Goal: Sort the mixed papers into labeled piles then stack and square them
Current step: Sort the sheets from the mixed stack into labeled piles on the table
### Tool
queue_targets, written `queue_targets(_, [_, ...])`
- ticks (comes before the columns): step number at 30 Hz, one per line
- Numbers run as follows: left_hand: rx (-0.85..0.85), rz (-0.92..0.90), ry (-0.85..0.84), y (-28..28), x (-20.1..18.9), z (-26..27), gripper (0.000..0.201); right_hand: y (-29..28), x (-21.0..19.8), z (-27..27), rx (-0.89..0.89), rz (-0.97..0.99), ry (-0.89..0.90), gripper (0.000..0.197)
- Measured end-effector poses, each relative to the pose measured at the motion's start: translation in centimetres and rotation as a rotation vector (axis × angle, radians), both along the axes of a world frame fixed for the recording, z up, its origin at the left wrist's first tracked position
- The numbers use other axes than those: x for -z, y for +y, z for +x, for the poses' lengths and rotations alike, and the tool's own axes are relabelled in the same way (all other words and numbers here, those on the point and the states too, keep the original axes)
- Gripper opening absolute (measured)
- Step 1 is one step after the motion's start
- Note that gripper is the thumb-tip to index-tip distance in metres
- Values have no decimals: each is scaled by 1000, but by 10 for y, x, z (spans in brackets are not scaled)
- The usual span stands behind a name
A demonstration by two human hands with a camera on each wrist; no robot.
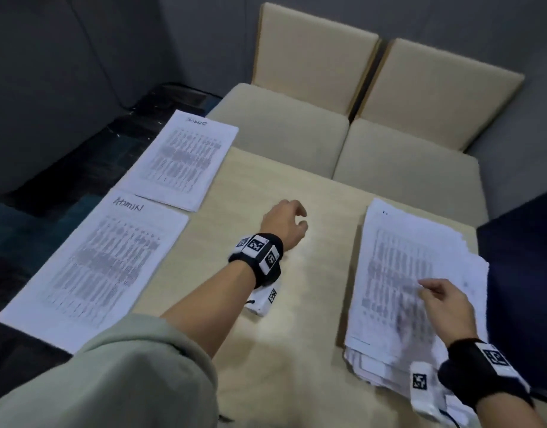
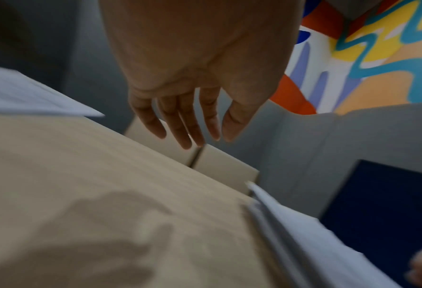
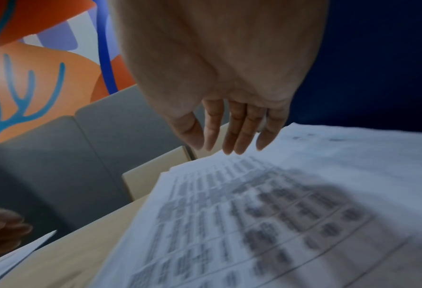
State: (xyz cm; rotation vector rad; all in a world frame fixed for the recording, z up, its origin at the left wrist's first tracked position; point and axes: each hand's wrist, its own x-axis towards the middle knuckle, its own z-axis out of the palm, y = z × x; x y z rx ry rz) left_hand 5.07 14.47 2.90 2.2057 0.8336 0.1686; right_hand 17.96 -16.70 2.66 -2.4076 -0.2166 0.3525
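A thick, uneven stack of mixed printed papers (image 1: 398, 273) lies on the right side of the light wood table (image 1: 266, 350). On the left lie two sorted sheets: one handwritten "ADMIN" (image 1: 99, 261) near me, another labelled sheet (image 1: 185, 162) beyond it. My left hand (image 1: 289, 222) hovers over the bare middle of the table with relaxed fingers (image 2: 180, 126), holding nothing. Over the lower part of the mixed stack (image 3: 266, 214) hangs my right hand (image 1: 442, 301), its fingers (image 3: 239, 136) straight and empty just above the top sheet.
Two beige cushioned chairs (image 1: 296, 125) stand against the table's far edge. A dark blue panel (image 1: 525, 273) rises to the right of the stack. Dark floor lies off the left edge, where the sorted sheets overhang. A colourful mural (image 2: 377, 58) covers the wall.
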Motion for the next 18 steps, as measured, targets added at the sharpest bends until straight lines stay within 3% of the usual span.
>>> queue_targets(2, [83, -40, 14, -45, -1, 35, 20, -29, 2, 17, 50, -78, 39, 20])
queue_targets(5, [160, 22, 202, -101, 5, 71, 28, -63, 11, 36, 96, -180, 78, 32])
queue_targets(8, [100, 68, 312, -136, 17, 89, 31, -83, 26, 45, 112, -181, 133, 40])
queue_targets(13, [16, 185, 299, -170, 25, 100, 27, -96, 41, 54, 183, -37, 137, 42])
queue_targets(18, [-79, 162, 280, -182, 30, 103, 30, -101, 48, 68, 145, -21, 183, 30])
